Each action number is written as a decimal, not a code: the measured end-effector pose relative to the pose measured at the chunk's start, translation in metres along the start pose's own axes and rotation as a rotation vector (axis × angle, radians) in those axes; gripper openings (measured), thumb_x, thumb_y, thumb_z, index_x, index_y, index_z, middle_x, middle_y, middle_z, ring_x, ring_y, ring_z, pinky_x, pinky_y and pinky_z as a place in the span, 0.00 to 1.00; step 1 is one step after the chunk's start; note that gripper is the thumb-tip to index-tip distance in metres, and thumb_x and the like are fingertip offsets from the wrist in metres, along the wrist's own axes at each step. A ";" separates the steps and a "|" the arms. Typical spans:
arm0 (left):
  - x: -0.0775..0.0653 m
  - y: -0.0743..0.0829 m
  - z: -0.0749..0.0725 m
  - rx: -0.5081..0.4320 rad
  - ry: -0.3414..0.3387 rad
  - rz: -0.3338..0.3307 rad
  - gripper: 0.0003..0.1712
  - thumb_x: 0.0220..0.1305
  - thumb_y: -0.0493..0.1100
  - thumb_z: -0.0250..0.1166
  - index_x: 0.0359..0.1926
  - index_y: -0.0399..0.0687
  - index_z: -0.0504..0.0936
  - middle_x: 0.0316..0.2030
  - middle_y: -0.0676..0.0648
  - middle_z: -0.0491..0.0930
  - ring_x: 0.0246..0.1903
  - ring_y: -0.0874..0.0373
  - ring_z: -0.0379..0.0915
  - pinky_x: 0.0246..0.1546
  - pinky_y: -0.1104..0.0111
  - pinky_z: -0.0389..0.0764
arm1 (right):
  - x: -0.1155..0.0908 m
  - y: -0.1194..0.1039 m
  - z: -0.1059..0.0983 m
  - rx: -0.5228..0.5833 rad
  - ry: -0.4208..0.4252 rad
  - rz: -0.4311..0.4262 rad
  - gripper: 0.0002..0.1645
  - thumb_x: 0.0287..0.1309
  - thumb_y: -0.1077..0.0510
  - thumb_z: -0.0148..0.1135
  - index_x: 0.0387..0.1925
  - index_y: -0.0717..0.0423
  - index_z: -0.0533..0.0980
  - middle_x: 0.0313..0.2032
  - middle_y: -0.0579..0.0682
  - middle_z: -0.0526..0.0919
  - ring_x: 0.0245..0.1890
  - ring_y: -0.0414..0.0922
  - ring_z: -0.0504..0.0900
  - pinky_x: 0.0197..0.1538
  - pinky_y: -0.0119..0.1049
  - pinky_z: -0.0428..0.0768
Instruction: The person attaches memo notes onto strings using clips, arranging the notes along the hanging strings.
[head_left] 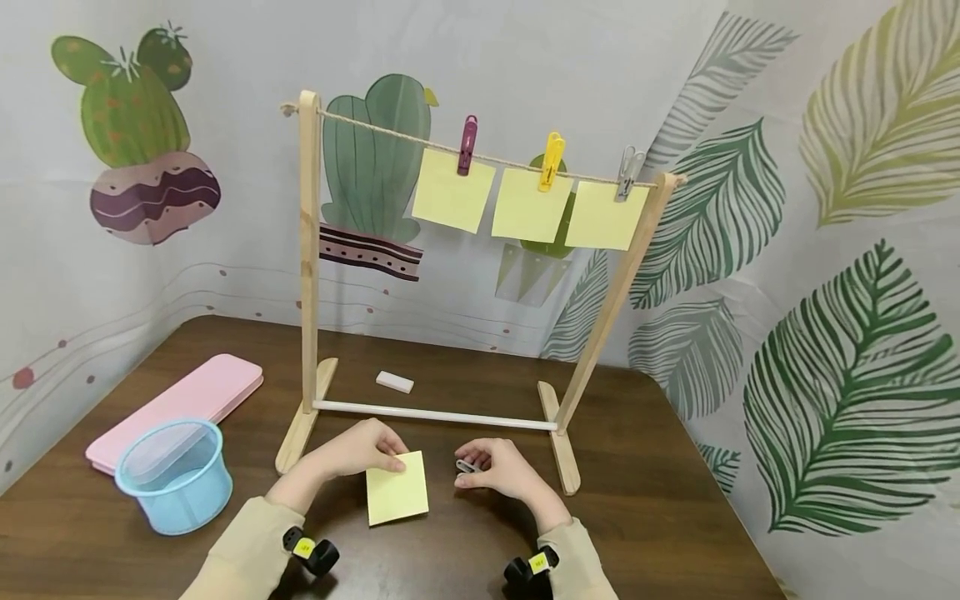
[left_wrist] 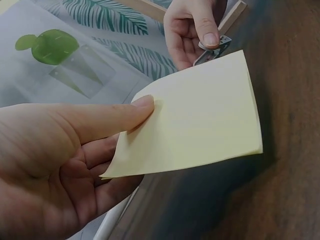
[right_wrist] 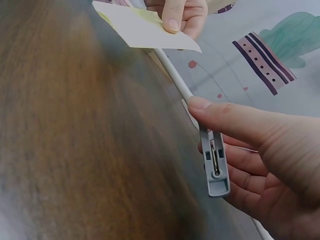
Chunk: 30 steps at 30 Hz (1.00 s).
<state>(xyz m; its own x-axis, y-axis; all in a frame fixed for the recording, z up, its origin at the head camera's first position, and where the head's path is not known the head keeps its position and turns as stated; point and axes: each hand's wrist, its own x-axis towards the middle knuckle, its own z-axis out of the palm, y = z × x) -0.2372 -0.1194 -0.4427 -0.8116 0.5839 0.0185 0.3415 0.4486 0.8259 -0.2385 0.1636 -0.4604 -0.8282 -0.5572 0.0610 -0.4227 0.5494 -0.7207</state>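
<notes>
My left hand [head_left: 365, 450] pinches a yellow sticky note [head_left: 397, 492] by its upper edge, thumb on the front face; in the left wrist view the paper [left_wrist: 200, 117] looks like a thin stack. A short way to the right, my right hand [head_left: 498, 468] holds a grey clothespin [head_left: 467, 468] between thumb and fingers. The right wrist view shows this clothespin [right_wrist: 215, 165] with its metal spring, one end sticking out past the fingers. Clothespin and paper are apart. Both hands are low over the table, in front of the wooden rack [head_left: 309, 250].
Three yellow notes hang from the rack's string [head_left: 375, 127] under a purple clothespin [head_left: 467, 146], a yellow one [head_left: 551, 162] and a grey one [head_left: 630, 173]. A white eraser [head_left: 394, 382] lies behind the white crossbar [head_left: 435, 414]. At left are a pink case [head_left: 187, 400] and a blue mesh basket [head_left: 183, 500].
</notes>
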 end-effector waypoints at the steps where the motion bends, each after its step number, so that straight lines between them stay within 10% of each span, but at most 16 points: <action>1: 0.000 0.000 -0.001 0.002 0.009 -0.003 0.11 0.57 0.40 0.71 0.37 0.35 0.87 0.30 0.47 0.86 0.29 0.64 0.77 0.31 0.72 0.77 | 0.000 -0.001 0.000 0.007 -0.001 -0.002 0.22 0.50 0.54 0.75 0.46 0.60 0.82 0.34 0.48 0.83 0.33 0.35 0.78 0.39 0.29 0.78; 16: -0.001 0.012 -0.013 -0.026 0.157 -0.022 0.14 0.59 0.41 0.70 0.41 0.34 0.85 0.33 0.45 0.87 0.31 0.62 0.78 0.32 0.70 0.78 | 0.015 -0.017 -0.019 -0.005 0.016 -0.036 0.22 0.52 0.54 0.74 0.46 0.63 0.82 0.34 0.48 0.84 0.32 0.35 0.80 0.38 0.29 0.79; 30: -0.014 0.044 -0.048 -0.004 0.431 0.028 0.14 0.61 0.39 0.68 0.43 0.31 0.85 0.35 0.40 0.87 0.33 0.60 0.80 0.30 0.72 0.78 | 0.036 -0.063 -0.057 -0.034 0.055 -0.098 0.19 0.55 0.59 0.71 0.47 0.61 0.80 0.37 0.52 0.85 0.35 0.39 0.83 0.40 0.31 0.81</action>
<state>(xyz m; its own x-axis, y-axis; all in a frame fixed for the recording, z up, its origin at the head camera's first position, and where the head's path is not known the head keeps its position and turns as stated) -0.2341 -0.1403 -0.3793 -0.9261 0.2594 0.2739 0.3651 0.4335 0.8239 -0.2625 0.1445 -0.3738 -0.8008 -0.5747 0.1687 -0.5142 0.5152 -0.6857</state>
